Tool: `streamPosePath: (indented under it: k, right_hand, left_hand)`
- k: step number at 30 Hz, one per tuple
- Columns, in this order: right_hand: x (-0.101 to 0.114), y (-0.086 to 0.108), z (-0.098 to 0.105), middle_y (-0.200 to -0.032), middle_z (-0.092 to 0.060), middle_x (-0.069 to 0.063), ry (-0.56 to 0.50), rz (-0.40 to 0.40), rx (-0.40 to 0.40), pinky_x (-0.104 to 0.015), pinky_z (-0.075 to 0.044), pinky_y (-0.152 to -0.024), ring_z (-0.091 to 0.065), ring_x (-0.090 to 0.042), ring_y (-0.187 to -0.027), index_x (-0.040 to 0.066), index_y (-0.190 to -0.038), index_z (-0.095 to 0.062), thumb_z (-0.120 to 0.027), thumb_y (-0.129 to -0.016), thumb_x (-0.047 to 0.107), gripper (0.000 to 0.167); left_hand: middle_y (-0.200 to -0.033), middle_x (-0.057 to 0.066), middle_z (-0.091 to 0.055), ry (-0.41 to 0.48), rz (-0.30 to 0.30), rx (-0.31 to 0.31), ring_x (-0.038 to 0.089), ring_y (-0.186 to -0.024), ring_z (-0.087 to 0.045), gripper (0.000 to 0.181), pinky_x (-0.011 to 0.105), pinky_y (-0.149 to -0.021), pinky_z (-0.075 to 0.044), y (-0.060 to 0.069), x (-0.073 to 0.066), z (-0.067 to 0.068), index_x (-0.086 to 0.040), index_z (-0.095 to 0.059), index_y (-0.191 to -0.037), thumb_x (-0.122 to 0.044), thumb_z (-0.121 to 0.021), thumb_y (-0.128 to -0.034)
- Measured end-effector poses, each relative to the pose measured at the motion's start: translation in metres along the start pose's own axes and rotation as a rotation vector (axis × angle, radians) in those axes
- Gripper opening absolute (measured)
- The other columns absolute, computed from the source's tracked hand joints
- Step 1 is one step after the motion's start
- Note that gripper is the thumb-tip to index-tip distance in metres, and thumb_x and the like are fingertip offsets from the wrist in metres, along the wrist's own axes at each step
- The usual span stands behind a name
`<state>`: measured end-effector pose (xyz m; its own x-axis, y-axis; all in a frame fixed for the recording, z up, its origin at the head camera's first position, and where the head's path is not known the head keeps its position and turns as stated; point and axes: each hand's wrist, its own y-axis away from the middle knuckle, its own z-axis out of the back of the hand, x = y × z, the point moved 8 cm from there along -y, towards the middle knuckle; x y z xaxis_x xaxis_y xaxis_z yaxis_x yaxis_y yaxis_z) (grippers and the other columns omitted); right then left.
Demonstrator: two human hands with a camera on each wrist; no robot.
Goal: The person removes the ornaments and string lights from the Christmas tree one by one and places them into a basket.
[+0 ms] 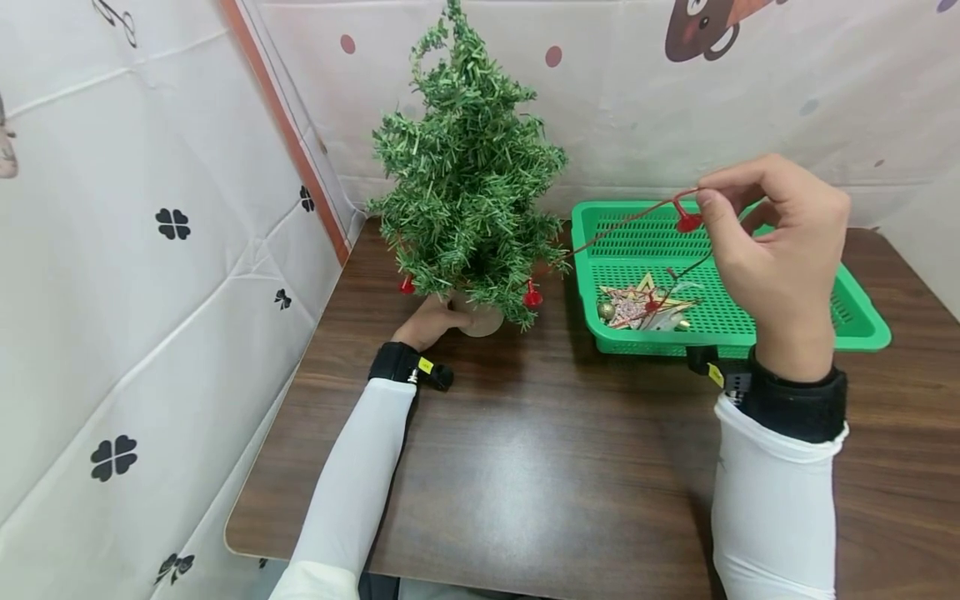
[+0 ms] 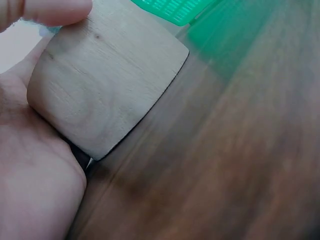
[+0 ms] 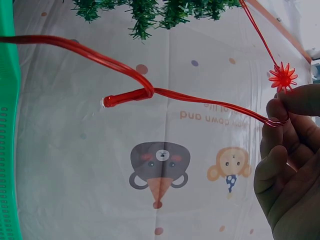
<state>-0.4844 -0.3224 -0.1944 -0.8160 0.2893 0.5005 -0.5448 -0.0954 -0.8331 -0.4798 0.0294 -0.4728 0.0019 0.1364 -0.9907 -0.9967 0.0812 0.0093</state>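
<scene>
A small green artificial Christmas tree (image 1: 468,158) stands upright at the back of the table on a pale wooden base (image 2: 110,80). My left hand (image 1: 432,323) grips that base, thumb on one side and palm against the other. Raised over the green basket, my right hand (image 1: 787,237) pinches the red wire of a string light (image 3: 210,103) between thumb and fingers. One stretch of wire runs from the pinch to the tree's right side, and another hangs toward the basket. A red flower-shaped light (image 3: 283,77) sits at the fingertips. Red lights (image 1: 532,296) also hang at the tree's lower branches.
The green plastic basket (image 1: 862,329) stands right of the tree, holding star ornaments (image 1: 637,304), a small gold ball (image 1: 606,311) and part of the light string. Printed white sheeting (image 1: 615,108) covers the walls behind and left of the brown wooden table (image 1: 525,467).
</scene>
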Motion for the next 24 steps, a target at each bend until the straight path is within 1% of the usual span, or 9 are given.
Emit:
streamPosePath:
  k: [1,3,5,6,8,12,14,19,24]
  right_hand:
    - [-0.001,0.000,0.000,-0.083,-0.064,0.031,0.001,0.001,-0.001,-0.015,-0.039,-0.063,-0.056,0.010,-0.073,-0.009,-0.094,-0.077,-0.069,-0.091,0.012,0.023]
    - [-0.004,0.000,0.000,-0.083,-0.065,0.031,0.001,0.003,-0.004,-0.015,-0.039,-0.063,-0.057,0.010,-0.073,-0.008,-0.094,-0.077,-0.070,-0.091,0.013,0.023]
    - [-0.007,-0.001,0.001,-0.084,-0.066,0.030,0.004,0.010,-0.007,-0.014,-0.039,-0.063,-0.057,0.009,-0.073,-0.007,-0.095,-0.078,-0.070,-0.091,0.014,0.023]
    - [-0.008,-0.001,0.001,-0.084,-0.067,0.029,0.006,0.015,-0.009,-0.014,-0.040,-0.063,-0.058,0.009,-0.073,-0.006,-0.095,-0.078,-0.070,-0.091,0.015,0.023]
    - [-0.010,-0.002,0.003,-0.083,-0.070,0.023,0.009,0.022,-0.022,-0.014,-0.040,-0.063,-0.058,0.007,-0.073,-0.005,-0.094,-0.078,-0.070,-0.091,0.017,0.023]
    - [-0.013,-0.001,0.007,-0.083,-0.076,0.001,0.026,0.026,-0.058,-0.013,-0.039,-0.063,-0.058,0.006,-0.072,-0.004,-0.094,-0.079,-0.071,-0.092,0.019,0.024]
    - [-0.014,-0.001,0.009,-0.083,-0.075,0.002,0.027,0.017,-0.074,-0.013,-0.039,-0.063,-0.057,0.005,-0.071,-0.004,-0.095,-0.079,-0.071,-0.091,0.019,0.025]
    - [-0.018,-0.003,0.015,-0.083,-0.066,0.028,0.040,-0.002,-0.104,-0.012,-0.038,-0.063,-0.055,0.008,-0.070,-0.006,-0.095,-0.078,-0.071,-0.091,0.017,0.025]
    - [-0.024,-0.004,0.023,-0.084,-0.069,0.020,0.061,-0.016,-0.150,-0.010,-0.037,-0.062,-0.053,0.008,-0.069,-0.006,-0.093,-0.078,-0.069,-0.092,0.016,0.024]
  left_hand:
    - [-0.073,-0.002,-0.039,-0.028,0.023,-0.010,0.019,-0.074,-0.035,0.025,0.035,-0.073,-0.031,0.001,0.002,0.001,-0.013,-0.048,-0.076,0.002,-0.064,-0.0882]
    - [-0.090,0.000,-0.055,-0.071,0.051,-0.028,0.020,-0.085,-0.046,0.010,0.034,-0.080,-0.036,0.001,0.003,0.003,-0.010,-0.062,-0.097,-0.003,-0.066,-0.0902]
    - [-0.114,0.003,-0.061,-0.111,0.081,-0.049,0.023,-0.102,-0.053,0.033,0.035,-0.091,-0.040,0.002,0.005,0.005,-0.011,-0.063,-0.123,-0.010,-0.069,-0.0913]
    - [-0.131,0.002,-0.058,-0.122,0.073,-0.053,0.022,-0.118,-0.053,0.050,0.036,-0.101,-0.040,0.001,0.004,0.005,-0.016,-0.056,-0.139,-0.011,-0.070,-0.0918]
    - [-0.157,0.000,-0.041,-0.079,0.035,-0.052,0.022,-0.142,-0.042,0.077,0.042,-0.117,-0.033,-0.001,0.002,0.003,-0.024,-0.037,-0.157,-0.008,-0.073,-0.0911]
    - [-0.158,0.000,-0.041,0.026,-0.032,-0.041,0.024,-0.146,-0.039,0.082,0.047,-0.122,-0.031,-0.005,-0.002,0.000,-0.025,-0.040,-0.155,0.000,-0.076,-0.0863]
    - [-0.153,0.001,-0.048,0.033,-0.040,-0.051,0.025,-0.141,-0.045,0.077,0.047,-0.119,-0.035,-0.006,-0.002,0.000,-0.023,-0.047,-0.151,0.000,-0.078,-0.0843]
    - [-0.150,0.003,-0.054,-0.006,-0.092,-0.062,0.022,-0.140,-0.049,0.072,0.045,-0.117,-0.039,-0.010,-0.005,-0.001,-0.018,-0.053,-0.148,-0.001,-0.080,-0.0830]
    - [-0.159,0.000,-0.044,0.040,-0.099,-0.043,0.023,-0.147,-0.041,0.089,0.046,-0.122,-0.033,-0.010,-0.007,-0.003,-0.026,-0.037,-0.157,0.003,-0.079,-0.0834]
